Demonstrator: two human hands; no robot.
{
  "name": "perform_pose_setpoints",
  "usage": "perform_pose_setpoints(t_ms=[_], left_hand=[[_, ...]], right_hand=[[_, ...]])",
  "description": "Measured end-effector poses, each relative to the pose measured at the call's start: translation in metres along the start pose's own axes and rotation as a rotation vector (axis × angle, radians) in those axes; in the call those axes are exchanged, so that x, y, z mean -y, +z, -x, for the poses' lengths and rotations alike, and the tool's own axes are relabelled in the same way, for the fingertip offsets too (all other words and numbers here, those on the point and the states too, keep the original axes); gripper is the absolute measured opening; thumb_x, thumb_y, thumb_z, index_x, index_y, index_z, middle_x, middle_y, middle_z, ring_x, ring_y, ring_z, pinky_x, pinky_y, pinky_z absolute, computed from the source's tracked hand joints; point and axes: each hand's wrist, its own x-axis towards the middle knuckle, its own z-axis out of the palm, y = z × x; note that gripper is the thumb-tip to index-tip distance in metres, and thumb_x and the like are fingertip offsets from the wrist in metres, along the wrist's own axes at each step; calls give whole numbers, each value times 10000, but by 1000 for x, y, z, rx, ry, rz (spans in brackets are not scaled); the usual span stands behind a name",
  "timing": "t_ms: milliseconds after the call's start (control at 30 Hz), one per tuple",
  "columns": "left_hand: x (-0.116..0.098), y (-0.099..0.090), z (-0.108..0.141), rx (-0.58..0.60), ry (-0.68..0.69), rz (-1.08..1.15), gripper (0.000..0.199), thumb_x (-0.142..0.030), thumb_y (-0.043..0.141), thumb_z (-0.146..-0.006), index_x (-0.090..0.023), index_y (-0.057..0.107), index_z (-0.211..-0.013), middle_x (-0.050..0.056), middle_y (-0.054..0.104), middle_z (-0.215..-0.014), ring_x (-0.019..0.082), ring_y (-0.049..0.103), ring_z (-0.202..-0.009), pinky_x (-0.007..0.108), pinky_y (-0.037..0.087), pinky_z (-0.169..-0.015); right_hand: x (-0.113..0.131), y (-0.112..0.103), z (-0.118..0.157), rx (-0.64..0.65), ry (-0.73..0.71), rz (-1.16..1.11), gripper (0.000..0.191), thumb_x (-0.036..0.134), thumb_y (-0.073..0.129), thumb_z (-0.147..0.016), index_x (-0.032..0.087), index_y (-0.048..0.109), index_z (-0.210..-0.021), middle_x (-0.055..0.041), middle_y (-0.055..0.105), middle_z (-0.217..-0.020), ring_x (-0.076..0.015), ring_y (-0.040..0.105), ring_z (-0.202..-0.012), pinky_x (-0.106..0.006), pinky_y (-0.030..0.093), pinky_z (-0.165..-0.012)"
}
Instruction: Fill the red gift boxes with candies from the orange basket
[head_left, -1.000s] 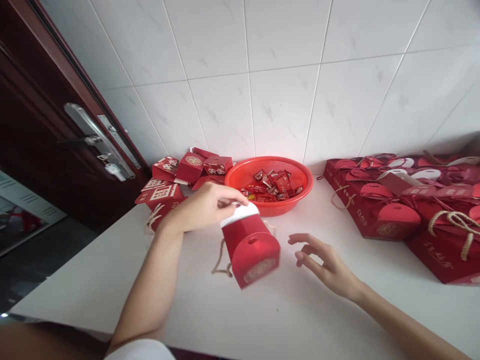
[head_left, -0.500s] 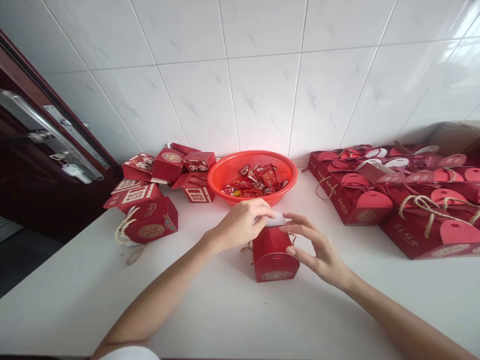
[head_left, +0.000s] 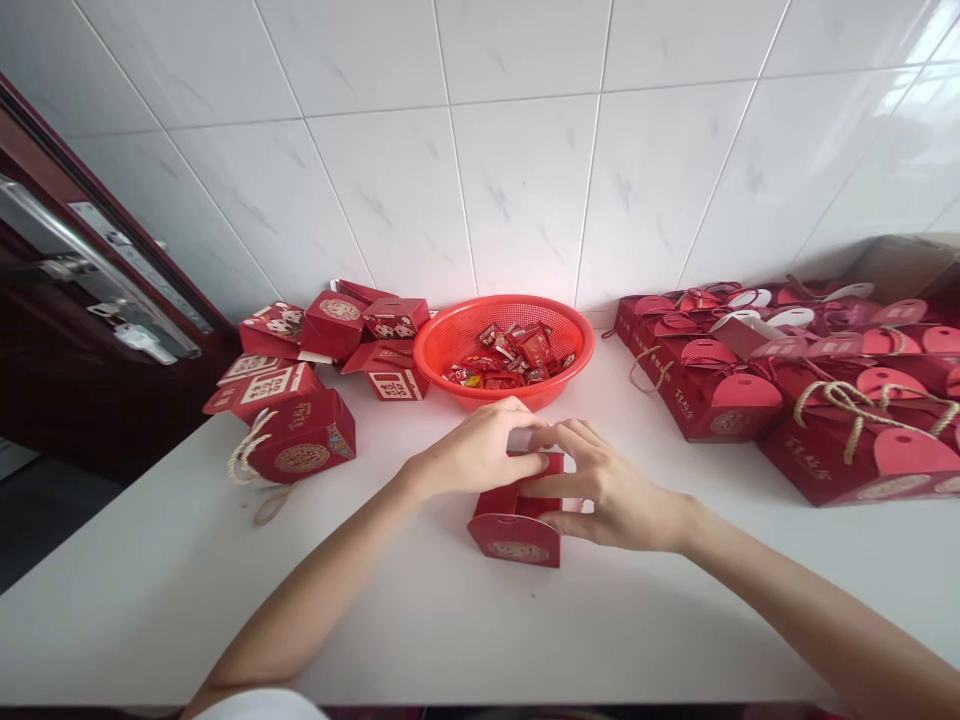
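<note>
A small red gift box (head_left: 517, 542) stands in front of me on the white tabletop, its top open and its rounded near flap raised, with a gold pattern on the front. My left hand (head_left: 487, 450) is at its far left side, fingers bent over the far end and thumb across the opening. My right hand (head_left: 611, 490) grips the right side, with the index finger reaching over the opening and the thumb by the near corner. Both hands hide the far end. Just beyond them is a red plastic basket (head_left: 504, 402) with small red-wrapped sweets (head_left: 525, 352).
Several red boxes (head_left: 334, 325) lie loosely at the left, one with a rope handle (head_left: 247, 450). At the right stand rows of red gift boxes (head_left: 731, 410) with rope handles. A tiled wall (head_left: 517, 190) rises behind; a dark door (head_left: 67, 330) is at the left.
The box has turned and shifted slightly left, and its top now gapes open. My right hand has moved left onto it. The white flap by my left fingers is no longer visible.
</note>
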Motion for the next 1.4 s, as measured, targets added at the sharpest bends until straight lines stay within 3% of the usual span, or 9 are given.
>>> perform_pose_setpoints(t_ms=[100,300,500,633,833,1000,1167,1233,1400], left_hand=[[3,-6,3,16,-23,-10,192,-313,671,-804,-226,722,-967,42,656,-985,217,650,-880,317,527,-734],[11,-14,5,37,-25,59,288,-227,600,-811,-232,727,-1069,48,673,-1085,230,652,-1002,316,521,-833],[13,-15,3,41,-32,44,269,-291,589,-854,-227,738,-1068,49,688,-1105,243,648,-1048,335,518,-898],[16,-21,4,47,-95,55,414,-200,524,-847,-211,684,-1230,68,655,-1291,242,617,-1164,335,503,-968],[23,-36,4,138,-92,144,485,-147,467,-846,-231,669,-1278,58,641,-1300,216,595,-1195,322,474,-1006],[32,-37,4,222,-82,209,547,-211,561,-841,-236,579,-1387,66,587,-1370,227,594,-1209,294,493,-963],[37,-41,6,318,-189,22,688,-282,626,-804,-218,479,-1473,78,600,-1356,240,640,-1108,280,509,-880],[35,-45,8,405,-209,-32,779,-371,669,-798,-246,406,-1521,72,574,-1411,256,625,-1153,279,503,-900],[35,-50,9,577,-284,-111,1163,-604,764,-685,-271,141,-1609,67,240,-1661,328,343,-1464,323,391,-1104]], right_hand=[[3,-2,-12,79,-12,51,271,402,568,-974,258,745,-1120,-139,538,-1293,-275,505,-1199,-471,440,-1012],[4,0,-16,114,-6,68,341,437,520,-988,193,680,-1164,-186,477,-1437,-315,495,-1267,-490,452,-1006],[-2,-7,-5,5,62,-60,344,499,589,-944,197,602,-1109,-174,538,-1413,-290,554,-1251,-463,486,-1001],[-10,-20,8,-90,185,-89,248,443,623,-931,217,604,-1030,-163,546,-1404,-292,581,-1249,-433,524,-963],[-34,-23,31,-122,368,-111,226,412,623,-922,250,638,-1079,-122,556,-1413,-282,640,-1183,-444,534,-969],[-46,-6,43,-119,483,-305,284,496,650,-890,246,667,-1024,-111,645,-1291,-286,657,-1147,-432,547,-953],[-43,6,41,-145,461,-333,279,504,633,-900,251,667,-1013,-102,679,-1202,-291,637,-1177,-435,539,-966],[-41,9,40,-157,442,-323,270,490,611,-918,252,661,-1035,-103,672,-1211,-278,655,-1138,-431,546,-955],[-40,13,39,-132,440,-318,279,471,547,-961,247,644,-1097,-114,652,-1230,-255,678,-1078,-426,562,-924]])
